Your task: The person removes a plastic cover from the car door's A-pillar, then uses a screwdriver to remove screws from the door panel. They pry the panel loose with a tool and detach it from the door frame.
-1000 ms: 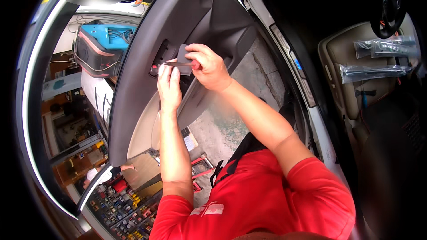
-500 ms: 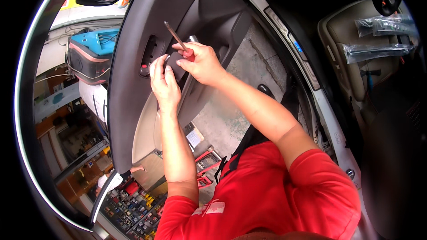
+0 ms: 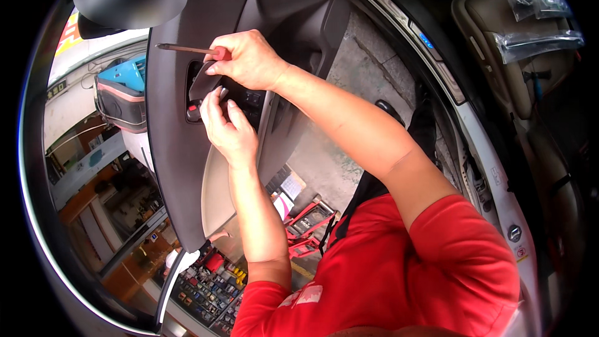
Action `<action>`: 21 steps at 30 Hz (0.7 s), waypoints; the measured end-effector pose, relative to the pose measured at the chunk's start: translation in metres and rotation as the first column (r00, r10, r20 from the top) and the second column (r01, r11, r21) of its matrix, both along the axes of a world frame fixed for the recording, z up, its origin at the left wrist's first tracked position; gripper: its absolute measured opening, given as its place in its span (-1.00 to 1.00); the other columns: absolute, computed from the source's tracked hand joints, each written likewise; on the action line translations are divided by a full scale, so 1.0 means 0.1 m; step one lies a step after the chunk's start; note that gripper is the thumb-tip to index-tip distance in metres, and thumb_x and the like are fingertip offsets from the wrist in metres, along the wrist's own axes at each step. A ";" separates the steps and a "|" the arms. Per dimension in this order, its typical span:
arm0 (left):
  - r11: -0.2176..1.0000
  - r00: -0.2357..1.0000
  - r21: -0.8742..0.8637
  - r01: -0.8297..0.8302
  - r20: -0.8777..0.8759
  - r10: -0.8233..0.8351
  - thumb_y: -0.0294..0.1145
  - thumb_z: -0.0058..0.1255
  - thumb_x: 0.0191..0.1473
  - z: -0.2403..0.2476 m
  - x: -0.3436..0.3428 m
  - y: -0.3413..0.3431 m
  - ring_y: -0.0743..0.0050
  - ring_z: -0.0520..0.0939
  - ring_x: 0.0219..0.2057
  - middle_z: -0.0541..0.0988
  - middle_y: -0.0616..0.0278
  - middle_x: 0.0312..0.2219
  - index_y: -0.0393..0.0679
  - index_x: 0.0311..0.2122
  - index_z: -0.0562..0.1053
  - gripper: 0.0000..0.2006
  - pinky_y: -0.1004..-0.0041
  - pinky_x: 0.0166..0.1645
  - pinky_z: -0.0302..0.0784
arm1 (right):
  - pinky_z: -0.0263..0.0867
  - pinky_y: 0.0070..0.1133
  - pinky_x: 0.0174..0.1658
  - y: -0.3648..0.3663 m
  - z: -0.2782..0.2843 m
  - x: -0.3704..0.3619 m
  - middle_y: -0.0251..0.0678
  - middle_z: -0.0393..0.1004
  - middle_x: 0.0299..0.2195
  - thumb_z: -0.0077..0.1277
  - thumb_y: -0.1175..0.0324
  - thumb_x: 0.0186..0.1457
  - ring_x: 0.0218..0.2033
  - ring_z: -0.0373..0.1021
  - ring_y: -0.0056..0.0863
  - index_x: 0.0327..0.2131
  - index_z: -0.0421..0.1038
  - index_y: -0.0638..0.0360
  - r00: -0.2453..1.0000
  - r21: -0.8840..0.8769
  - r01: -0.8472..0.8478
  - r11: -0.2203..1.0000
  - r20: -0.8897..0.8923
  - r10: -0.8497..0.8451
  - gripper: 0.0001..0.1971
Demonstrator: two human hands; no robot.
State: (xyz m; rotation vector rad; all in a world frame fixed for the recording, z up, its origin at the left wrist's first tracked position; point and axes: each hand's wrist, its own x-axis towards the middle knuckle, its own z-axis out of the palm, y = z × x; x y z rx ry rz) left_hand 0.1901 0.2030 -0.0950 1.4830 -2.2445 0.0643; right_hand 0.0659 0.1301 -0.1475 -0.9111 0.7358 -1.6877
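My right hand grips a screwdriver by its red handle, the metal shaft pointing left. Pinched in the same hand is a flat dark trim piece, which hangs over the door's inner handle recess and partly covers it. Just below, my left hand is open, palm up, fingertips near the lower edge of the trim piece and thumb apart. Between the hands and the armrest sits a dark switch panel. All this is on the dark car door panel.
The car door stands open. Bagged parts lie on a beige seat at the right. A blue-topped machine stands beyond the window at left. Below are a red-framed item and a shelf of small goods.
My right hand has moved up and left with the trim piece, and the screwdriver has swung to point left. My left hand has come off the piece. The whole view has shifted slightly.
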 end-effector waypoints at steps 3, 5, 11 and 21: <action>0.999 0.993 -0.052 -0.003 0.121 0.009 -0.61 -0.04 0.06 0.00 -0.01 0.02 -0.01 0.56 -0.15 0.46 -0.11 -0.10 -0.39 -0.02 0.38 -0.67 0.31 -0.07 0.50 | 0.38 -0.54 -0.32 0.02 0.09 0.01 -0.25 0.56 -0.51 0.24 0.43 -0.10 -0.42 0.51 -0.41 -0.48 0.45 0.25 0.989 0.053 -0.033 0.998 -0.144 0.040 -0.84; 0.999 0.990 -0.046 -0.002 0.140 0.009 -0.60 -0.04 0.07 0.03 -0.01 0.03 0.00 0.55 -0.16 0.46 -0.12 -0.09 -0.39 0.00 0.36 -0.65 0.31 -0.07 0.50 | 0.37 -0.50 -0.34 0.03 0.13 0.05 -0.23 0.55 -0.51 0.24 0.43 -0.10 -0.45 0.49 -0.34 -0.49 0.45 0.26 0.986 0.036 -0.028 0.999 -0.162 0.034 -0.84; 0.997 0.997 0.036 -0.065 0.048 0.063 -0.55 0.02 0.06 0.02 -0.06 0.09 -0.09 0.50 -0.04 0.47 -0.14 -0.08 -0.40 0.03 0.36 -0.61 0.22 0.08 0.39 | 0.37 -0.47 -0.31 0.01 0.10 0.11 -0.24 0.51 -0.48 0.24 0.41 -0.10 -0.42 0.47 -0.29 -0.42 0.50 0.25 0.958 -0.069 0.016 0.997 -0.285 -0.036 -0.84; 0.994 0.992 0.055 -0.097 0.092 0.092 -0.54 -0.01 0.07 0.03 -0.09 0.11 -0.06 0.46 0.02 0.36 -0.18 0.04 -0.31 0.09 0.32 -0.56 0.24 0.07 0.43 | 0.43 -0.42 -0.23 0.04 0.17 0.26 -0.26 0.49 -0.44 0.25 0.34 -0.09 -0.32 0.49 -0.31 -0.44 0.49 0.17 0.853 -0.082 0.203 0.976 -0.474 -0.218 -0.83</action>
